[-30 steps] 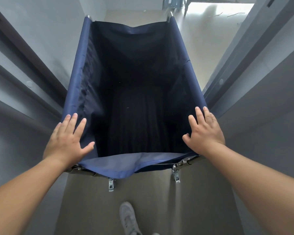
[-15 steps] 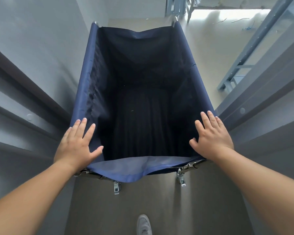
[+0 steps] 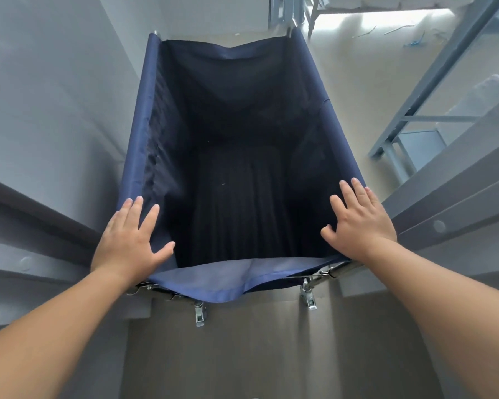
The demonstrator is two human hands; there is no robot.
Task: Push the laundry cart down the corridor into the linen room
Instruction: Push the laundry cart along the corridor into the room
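laundry cart (image 3: 234, 156), a deep navy fabric bin on a metal frame, directly ahead of and between the two hands, its far end at a doorway into a brighter room. risk, as a judgement: the door frame (image 3: 432, 226) lies just beside the right hand and the grey wall rail (image 3: 41, 226) just beside the left hand; uneven pressure could swing the cart into either, trapping knuckles. flat palms give no grip, so a snagged caster could let the rim slip forward. left hand (image 3: 128, 240) lies flat on the near-left rim corner, fingers straight and spread, thumb inward. right hand (image 3: 360, 220) mirrors it on the near-right corner. hands well apart, neither clasping; both forearms extended forward.
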